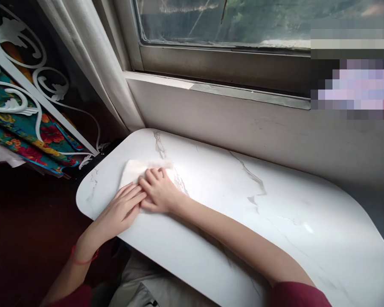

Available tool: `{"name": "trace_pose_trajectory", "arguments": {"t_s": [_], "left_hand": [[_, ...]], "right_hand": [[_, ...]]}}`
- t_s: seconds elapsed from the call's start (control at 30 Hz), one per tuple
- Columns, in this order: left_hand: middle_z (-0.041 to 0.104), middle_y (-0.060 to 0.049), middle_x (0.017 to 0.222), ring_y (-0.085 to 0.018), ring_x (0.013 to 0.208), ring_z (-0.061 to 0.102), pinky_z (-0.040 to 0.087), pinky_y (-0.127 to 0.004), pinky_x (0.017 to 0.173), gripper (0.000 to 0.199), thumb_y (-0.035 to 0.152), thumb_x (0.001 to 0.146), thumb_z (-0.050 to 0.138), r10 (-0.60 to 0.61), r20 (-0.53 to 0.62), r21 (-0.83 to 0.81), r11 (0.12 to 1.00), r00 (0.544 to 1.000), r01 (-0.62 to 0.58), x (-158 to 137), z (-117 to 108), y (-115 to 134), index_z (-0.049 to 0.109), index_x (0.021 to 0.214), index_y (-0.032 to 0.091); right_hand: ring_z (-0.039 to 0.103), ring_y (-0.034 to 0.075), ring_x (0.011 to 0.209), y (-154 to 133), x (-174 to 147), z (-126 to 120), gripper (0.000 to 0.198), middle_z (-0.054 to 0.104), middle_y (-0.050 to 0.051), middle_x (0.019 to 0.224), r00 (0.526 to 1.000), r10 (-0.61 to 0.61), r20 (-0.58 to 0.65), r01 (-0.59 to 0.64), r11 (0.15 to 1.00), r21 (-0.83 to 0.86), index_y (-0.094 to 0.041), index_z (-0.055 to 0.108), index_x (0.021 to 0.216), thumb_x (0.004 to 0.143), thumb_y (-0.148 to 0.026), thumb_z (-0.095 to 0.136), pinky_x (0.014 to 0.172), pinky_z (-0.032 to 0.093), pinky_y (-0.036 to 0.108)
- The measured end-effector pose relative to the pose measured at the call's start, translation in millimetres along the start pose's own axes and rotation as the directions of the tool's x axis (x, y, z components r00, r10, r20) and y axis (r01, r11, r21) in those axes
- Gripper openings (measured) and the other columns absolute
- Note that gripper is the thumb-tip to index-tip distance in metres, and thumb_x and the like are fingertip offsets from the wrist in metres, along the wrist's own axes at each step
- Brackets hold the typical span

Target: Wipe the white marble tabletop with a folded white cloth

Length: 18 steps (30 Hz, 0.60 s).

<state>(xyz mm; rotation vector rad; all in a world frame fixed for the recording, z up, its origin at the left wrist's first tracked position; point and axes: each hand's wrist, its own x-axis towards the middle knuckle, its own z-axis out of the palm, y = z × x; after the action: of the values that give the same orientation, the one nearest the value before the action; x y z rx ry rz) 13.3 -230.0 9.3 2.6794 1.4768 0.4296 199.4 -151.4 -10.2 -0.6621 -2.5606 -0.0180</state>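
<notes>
A white cloth (135,169), thin and folded-looking, lies flat near the left end of a white tabletop with grey marble veins (211,179). My right hand (158,189) presses down on it with bent fingers, the fingertips against its surface. My left hand (120,211) rests at the cloth's near edge, fingers stretched out and lying flat. Its fingertips meet the side of my right hand. Part of the cloth is hidden under both hands. A thin red string bracelet (83,260) circles my left wrist.
A wall and a window (224,25) with a ledge (217,91) run along the table's far side. A pale curtain (92,64) hangs at the back left. White scrolled metalwork (51,106) with floral fabric (51,132) stands at the left. The upper right is pixelated.
</notes>
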Motion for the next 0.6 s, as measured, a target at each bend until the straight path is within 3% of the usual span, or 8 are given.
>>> {"name": "trace_pose_trajectory", "arguments": {"t_s": [0.13,0.23,0.4,0.6], "left_hand": [[0.059,-0.003,0.146,-0.025,0.139,0.05,0.046,-0.046,0.115,0.05,0.02,0.1,0.04,-0.044,-0.119,0.008,0.999,0.992,0.046,-50.9,5.9,0.0,0.049,0.148,0.031],[0.056,-0.002,0.148,-0.024,0.139,0.051,0.044,-0.047,0.117,0.057,0.017,0.1,0.041,-0.062,-0.167,0.002,0.998,0.984,0.063,-69.6,9.4,2.3,0.038,0.154,0.035],[0.055,-0.001,0.149,-0.023,0.14,0.05,0.04,-0.048,0.121,0.057,0.017,0.1,0.04,-0.078,-0.184,-0.013,0.997,0.98,0.077,-72.8,10.6,-0.3,0.037,0.153,0.036],[0.054,-0.006,0.149,-0.026,0.141,0.049,0.032,-0.051,0.124,0.053,0.019,0.1,0.036,-0.139,-0.258,-0.006,0.99,0.956,0.142,-66.6,17.3,-18.4,0.039,0.152,0.029]], "right_hand": [[0.046,0.04,0.123,-37.9,-2.7,10.2,0.06,0.055,0.027,0.133,0.998,0.013,-0.058,-0.013,1.0,0.014,-0.005,0.056,0.126,0.092,-0.054,0.048,0.101,0.037,0.055],[0.039,0.042,0.137,-53.1,-4.4,14.0,0.068,0.049,0.03,0.143,0.999,-0.006,-0.044,0.006,1.0,-0.002,-0.003,0.052,0.133,0.093,-0.059,0.049,0.111,0.031,0.057],[0.037,0.042,0.144,-53.8,4.0,19.3,0.075,0.042,0.029,0.153,0.999,-0.037,-0.006,0.037,0.999,-0.012,-0.005,0.044,0.144,0.095,-0.061,0.048,0.116,0.027,0.058],[0.04,0.037,0.144,-41.2,33.9,30.7,0.076,0.043,0.026,0.154,0.995,-0.094,0.045,0.096,0.995,-0.028,-0.004,0.046,0.144,0.096,-0.063,0.049,0.117,0.029,0.054]]}}
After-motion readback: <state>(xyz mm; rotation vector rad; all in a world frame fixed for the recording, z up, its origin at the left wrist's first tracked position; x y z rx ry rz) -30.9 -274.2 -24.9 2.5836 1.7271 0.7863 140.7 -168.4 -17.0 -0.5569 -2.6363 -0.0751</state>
